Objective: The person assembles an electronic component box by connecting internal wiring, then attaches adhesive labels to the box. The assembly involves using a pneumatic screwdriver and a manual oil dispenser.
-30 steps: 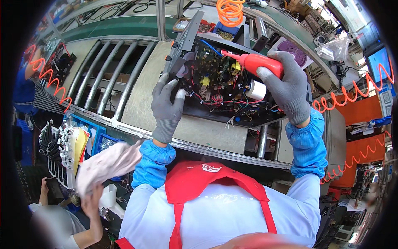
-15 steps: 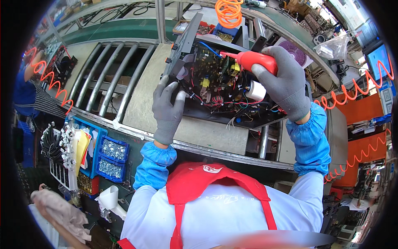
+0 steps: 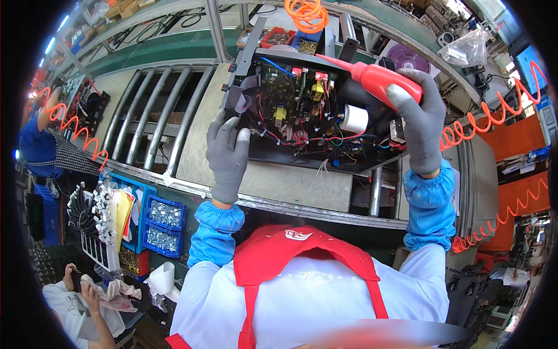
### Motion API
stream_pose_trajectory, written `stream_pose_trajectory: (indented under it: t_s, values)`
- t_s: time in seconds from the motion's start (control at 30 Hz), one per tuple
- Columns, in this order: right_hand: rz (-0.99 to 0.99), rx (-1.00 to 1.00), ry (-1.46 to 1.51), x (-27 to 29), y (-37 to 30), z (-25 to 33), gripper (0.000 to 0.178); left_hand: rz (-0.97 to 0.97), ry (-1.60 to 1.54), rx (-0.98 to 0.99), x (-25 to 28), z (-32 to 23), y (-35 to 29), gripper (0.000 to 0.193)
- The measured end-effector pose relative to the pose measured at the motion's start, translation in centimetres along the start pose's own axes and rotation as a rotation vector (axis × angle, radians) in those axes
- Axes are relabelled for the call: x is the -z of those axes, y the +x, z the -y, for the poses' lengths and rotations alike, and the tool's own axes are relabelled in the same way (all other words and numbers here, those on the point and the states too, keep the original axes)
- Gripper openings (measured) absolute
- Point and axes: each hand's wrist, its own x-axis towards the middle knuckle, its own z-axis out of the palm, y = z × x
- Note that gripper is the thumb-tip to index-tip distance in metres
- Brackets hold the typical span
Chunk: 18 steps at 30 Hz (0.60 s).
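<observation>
In my gloved right hand [image 3: 423, 125] is a red squeeze bottle [image 3: 386, 85], tilted so that its long thin nozzle points up and left. The nozzle tip is over the far side of an open black metal casing [image 3: 343, 160], apart from the circuit board [image 3: 273, 87]. Wires, a white cylindrical part [image 3: 354, 118] and a wound coil [image 3: 299, 138] fill the casing. My gloved left hand [image 3: 226, 154] is at the casing's near left corner, fingers stretched and apart, beside the upright side panel [image 3: 250, 49]. Whether its fingertips press on the metal is hard to tell.
Metal rollers [image 3: 165, 110] run left of the casing. Blue bins of small metal parts [image 3: 164, 212] and a cable bundle [image 3: 84, 212] stand at lower left. Orange coiled hoses hang left, right and above [image 3: 306, 14]. Other people are at the left and lower left.
My right hand has drawn the bottle back to the right, and its nozzle has left the red connectors on the board. My left hand stays at the casing's corner.
</observation>
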Motion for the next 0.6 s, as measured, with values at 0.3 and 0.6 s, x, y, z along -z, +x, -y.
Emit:
stream_pose_trajectory:
  t_s: [0.3,0.6]
  values:
    - [0.107,0.241,-0.348,0.0,-0.5,-0.8,0.036,-0.023,0.111,-0.020,-0.4,0.2,-0.2,0.030]
    - [0.180,0.373,-0.496,-0.6,0.6,0.1,0.034,-0.003,0.027,0.066,-0.4,-0.2,-0.2,0.028]
